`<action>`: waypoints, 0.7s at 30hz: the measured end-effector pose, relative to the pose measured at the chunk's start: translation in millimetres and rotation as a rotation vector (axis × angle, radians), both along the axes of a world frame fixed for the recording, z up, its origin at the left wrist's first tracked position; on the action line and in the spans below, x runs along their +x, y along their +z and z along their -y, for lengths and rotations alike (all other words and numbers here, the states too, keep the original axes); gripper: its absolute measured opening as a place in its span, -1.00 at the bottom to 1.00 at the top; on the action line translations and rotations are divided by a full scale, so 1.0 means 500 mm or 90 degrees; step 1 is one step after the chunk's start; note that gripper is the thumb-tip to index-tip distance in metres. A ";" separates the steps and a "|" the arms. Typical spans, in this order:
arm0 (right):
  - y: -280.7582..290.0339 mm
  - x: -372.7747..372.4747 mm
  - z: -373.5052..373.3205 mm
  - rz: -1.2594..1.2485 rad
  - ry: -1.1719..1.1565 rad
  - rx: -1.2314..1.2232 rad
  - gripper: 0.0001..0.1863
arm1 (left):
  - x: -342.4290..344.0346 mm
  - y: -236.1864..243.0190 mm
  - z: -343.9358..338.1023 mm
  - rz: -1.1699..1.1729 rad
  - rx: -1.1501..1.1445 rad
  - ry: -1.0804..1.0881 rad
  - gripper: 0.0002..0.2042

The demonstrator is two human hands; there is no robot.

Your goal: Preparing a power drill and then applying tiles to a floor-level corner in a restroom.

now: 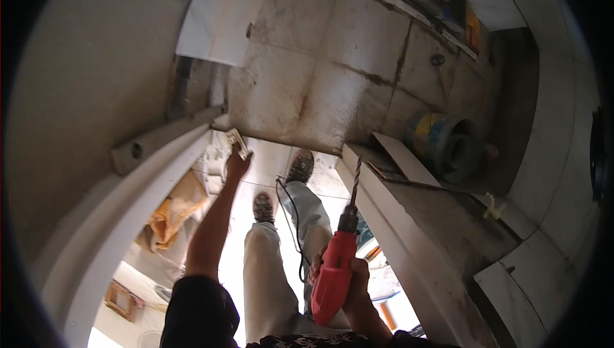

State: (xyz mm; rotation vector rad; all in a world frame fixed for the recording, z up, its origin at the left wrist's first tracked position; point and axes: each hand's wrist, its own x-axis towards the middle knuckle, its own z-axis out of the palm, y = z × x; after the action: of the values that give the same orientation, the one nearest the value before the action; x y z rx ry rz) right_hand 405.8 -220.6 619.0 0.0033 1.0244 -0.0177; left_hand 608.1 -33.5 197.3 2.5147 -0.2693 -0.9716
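My right hand (358, 278) is closed around the body of a red power drill (335, 274), held upright in front of me with its long twist bit (356, 185) pointing away. A black cord (297, 233) hangs in a loop beside the drill, across my leg. My left arm reaches forward and down to the left side of the doorway. There my left hand (238, 164) is closed on a small pale flat piece (237, 141), too small to name, near the foot of the door frame (173, 150). Its fingertips are partly hidden.
White jambs stand on both sides, the right one (396, 220) close to the drill. A paint-stained bucket (457, 150) and a leaning tile (406, 159) are at the right. Ahead lies a dusty tiled floor (288, 86), with a large white panel (224, 12) at the far left.
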 end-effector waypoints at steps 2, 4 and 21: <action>0.017 0.023 0.036 0.009 -0.052 -0.031 -0.31 | -0.043 0.225 0.079 -0.095 -0.157 0.090 -0.25; 0.049 0.071 0.065 0.083 -0.094 -0.036 -0.31 | -0.012 0.463 0.072 -0.120 -0.257 0.227 -0.47; 0.300 0.683 0.401 -0.013 -0.138 -0.452 -0.73 | 0.206 0.932 0.386 -0.451 -0.231 -0.431 -0.54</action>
State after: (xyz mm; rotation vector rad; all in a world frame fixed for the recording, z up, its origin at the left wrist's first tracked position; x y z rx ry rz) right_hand 747.2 -420.9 768.8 -0.5323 0.9896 -0.5776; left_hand 711.2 -226.6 663.5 1.6189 -0.9880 -1.7935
